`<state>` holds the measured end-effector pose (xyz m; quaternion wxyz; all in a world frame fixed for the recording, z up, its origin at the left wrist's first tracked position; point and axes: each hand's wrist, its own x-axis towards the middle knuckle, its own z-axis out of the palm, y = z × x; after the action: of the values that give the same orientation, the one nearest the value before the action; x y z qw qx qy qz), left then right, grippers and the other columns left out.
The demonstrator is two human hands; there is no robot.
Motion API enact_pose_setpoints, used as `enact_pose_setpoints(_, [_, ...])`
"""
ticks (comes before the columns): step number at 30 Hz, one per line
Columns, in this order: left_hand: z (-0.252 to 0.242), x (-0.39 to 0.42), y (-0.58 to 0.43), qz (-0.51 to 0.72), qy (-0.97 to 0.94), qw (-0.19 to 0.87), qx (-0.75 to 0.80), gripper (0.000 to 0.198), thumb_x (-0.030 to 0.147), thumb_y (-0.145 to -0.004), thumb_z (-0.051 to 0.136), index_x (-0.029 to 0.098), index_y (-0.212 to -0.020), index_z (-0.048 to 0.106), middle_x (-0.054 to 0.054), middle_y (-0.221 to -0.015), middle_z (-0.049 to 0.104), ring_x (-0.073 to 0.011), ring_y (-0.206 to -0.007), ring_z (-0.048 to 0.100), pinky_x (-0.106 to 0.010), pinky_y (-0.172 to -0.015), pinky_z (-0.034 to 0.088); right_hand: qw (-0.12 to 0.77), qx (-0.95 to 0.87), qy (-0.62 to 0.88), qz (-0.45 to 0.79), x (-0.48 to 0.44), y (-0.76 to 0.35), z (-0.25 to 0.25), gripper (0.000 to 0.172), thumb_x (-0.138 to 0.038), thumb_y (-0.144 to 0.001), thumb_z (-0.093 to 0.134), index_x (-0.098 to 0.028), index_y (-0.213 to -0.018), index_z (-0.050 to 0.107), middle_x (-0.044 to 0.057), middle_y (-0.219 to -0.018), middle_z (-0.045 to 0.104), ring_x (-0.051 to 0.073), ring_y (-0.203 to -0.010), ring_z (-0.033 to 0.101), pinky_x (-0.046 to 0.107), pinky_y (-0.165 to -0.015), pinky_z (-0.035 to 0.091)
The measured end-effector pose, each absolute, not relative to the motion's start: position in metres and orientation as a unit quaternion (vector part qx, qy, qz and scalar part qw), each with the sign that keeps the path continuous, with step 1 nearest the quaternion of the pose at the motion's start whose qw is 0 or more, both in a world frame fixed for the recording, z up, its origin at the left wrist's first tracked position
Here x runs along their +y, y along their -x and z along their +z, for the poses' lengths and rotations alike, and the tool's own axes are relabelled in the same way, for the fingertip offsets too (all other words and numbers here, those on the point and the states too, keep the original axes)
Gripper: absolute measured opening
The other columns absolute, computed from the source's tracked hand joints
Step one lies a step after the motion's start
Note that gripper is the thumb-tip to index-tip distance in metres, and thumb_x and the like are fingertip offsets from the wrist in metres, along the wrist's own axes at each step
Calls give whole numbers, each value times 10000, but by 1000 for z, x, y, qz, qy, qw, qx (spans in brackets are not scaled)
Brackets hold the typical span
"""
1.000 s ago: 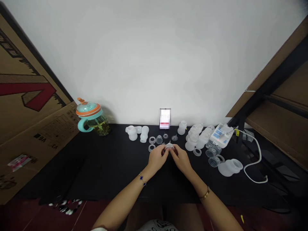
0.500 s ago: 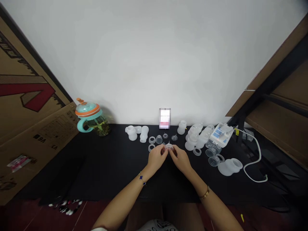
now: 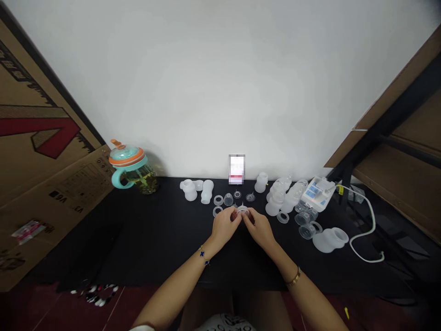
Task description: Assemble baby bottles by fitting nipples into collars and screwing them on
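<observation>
My left hand (image 3: 224,224) and my right hand (image 3: 257,226) meet over the black table, fingers closed around the sides of one baby bottle nipple (image 3: 242,209). Its clear tip points up between my fingertips, with a whitish rim below; the underside is hidden by the fingers. Just beyond my left hand lie two white collar rings (image 3: 218,200), a clear domed cap (image 3: 228,199) and a loose nipple (image 3: 237,194). Another clear nipple (image 3: 250,197) lies past my right hand. To the right of that hand is one more collar ring (image 3: 283,217).
Frosted baby bottles (image 3: 190,190) stand and lie at the back left, with several more (image 3: 274,202) at right. A white box with a cable (image 3: 319,194) sits on clear caps (image 3: 306,231). A teapot-like jug (image 3: 139,172) stands far left. A blurred screen (image 3: 236,169) leans against the wall.
Both hands stay in nearly the same place with the nipple between them. The view has shifted very slightly; nothing else has visibly moved.
</observation>
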<state>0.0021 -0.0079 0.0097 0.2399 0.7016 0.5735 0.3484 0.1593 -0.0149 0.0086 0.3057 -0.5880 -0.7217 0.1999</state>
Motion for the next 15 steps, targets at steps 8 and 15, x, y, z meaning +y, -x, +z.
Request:
enact_pose_setpoints(8, [12, -8, -2, 345, -700, 244, 576, 263, 374, -899, 529, 209, -699, 570, 16, -663, 601, -144, -618, 526, -255, -579, 290, 311, -722, 584, 203, -14, -159, 9, 291, -441, -965, 448, -228, -817, 580, -7, -650, 615, 165, -571, 555, 260, -551, 304])
enact_pose_setpoints(15, [14, -9, -2, 342, -700, 238, 580, 259, 361, -893, 539, 205, -688, 563, 19, -654, 587, -138, -609, 506, -255, -575, 273, 312, -722, 584, 201, -14, -159, 8, 297, -450, -965, 457, -227, -810, 577, -15, -648, 604, 160, -574, 549, 252, -558, 306])
